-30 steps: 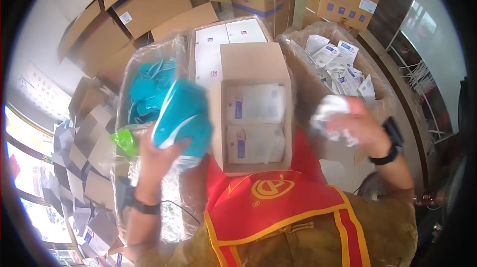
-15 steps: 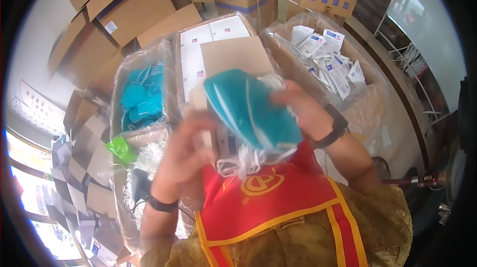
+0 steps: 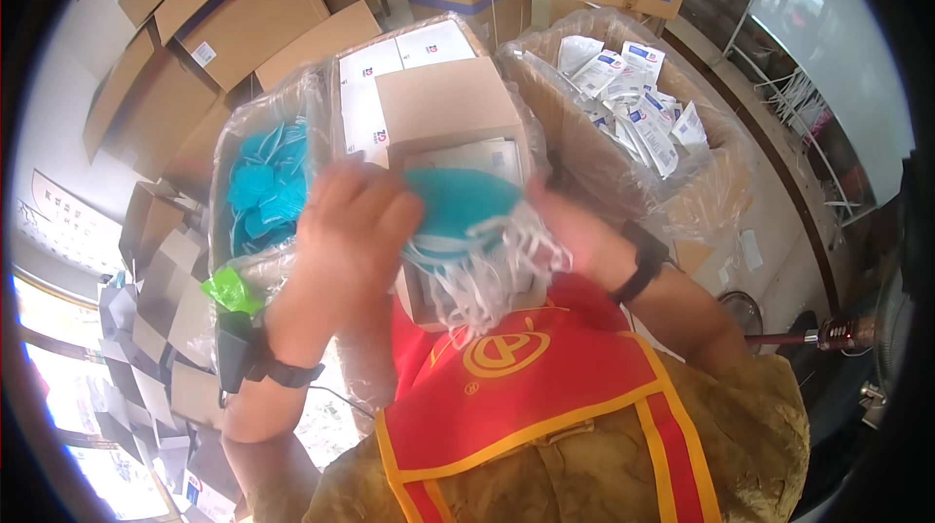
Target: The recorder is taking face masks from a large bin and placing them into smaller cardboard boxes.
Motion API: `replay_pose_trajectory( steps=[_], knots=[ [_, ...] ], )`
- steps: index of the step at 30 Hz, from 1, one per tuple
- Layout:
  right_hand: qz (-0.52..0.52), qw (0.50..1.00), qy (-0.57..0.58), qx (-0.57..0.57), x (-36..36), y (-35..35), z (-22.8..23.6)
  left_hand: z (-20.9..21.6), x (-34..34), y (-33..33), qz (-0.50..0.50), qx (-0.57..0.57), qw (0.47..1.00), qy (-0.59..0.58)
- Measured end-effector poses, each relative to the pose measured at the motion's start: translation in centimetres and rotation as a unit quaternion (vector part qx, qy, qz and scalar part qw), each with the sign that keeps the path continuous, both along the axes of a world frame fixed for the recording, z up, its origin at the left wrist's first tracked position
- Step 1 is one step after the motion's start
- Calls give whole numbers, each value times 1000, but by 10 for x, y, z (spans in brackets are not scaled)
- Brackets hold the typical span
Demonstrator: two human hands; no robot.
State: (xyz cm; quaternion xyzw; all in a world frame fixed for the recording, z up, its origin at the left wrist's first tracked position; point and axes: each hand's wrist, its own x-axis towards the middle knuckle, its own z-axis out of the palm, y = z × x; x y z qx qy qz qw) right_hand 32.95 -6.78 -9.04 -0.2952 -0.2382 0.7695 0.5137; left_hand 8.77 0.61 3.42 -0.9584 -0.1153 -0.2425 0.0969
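Holding the teal mask stack (image 3: 463, 197) by its left end in my left grip (image 3: 355, 216); it lay crosswise over the brown carton (image 3: 443, 99), straps (image 3: 472, 294) toward my right grip (image 3: 575, 236), too blurred to judge.

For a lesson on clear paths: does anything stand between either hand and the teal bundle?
Nothing visible does. The left hand is right at the left edge of the teal bundle; the right hand is at its other side, beside the white straps. Blur hides each grip's exact contact.
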Motion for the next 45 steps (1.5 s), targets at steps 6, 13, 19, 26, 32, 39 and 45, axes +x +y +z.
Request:
replay_pose_trajectory(
  steps=[6, 13, 19, 26, 32, 39, 45],
  knots=[
    [252, 926, -278, 24, -18, -37, 70, -5, -12, -1, 84, -22, 996, -15],
    [74, 886, -299, 346, -17, -45, 86, -26, -15, -15, 98, -281, 954, 32],
    [113, 737, -268, 611, -55, -30, 100, -52, 4, -25, -72, -560, 825, 19],
    [267, 811, -203, 479, -1, -83, 133, 13, -59, -56, -147, -307, 923, 177],
    [-2, 914, -395, 91, 54, -61, 136, 17, -99, -21, 248, -133, 958, 54],
    [-36, 975, -151, 158, -2, 18, 31, 26, -26, -13, 174, -45, 984, 2],
    [180, 886, -379, 196, -35, 27, 41, 28, -5, -17, 168, -31, 985, 19]
  ],
)
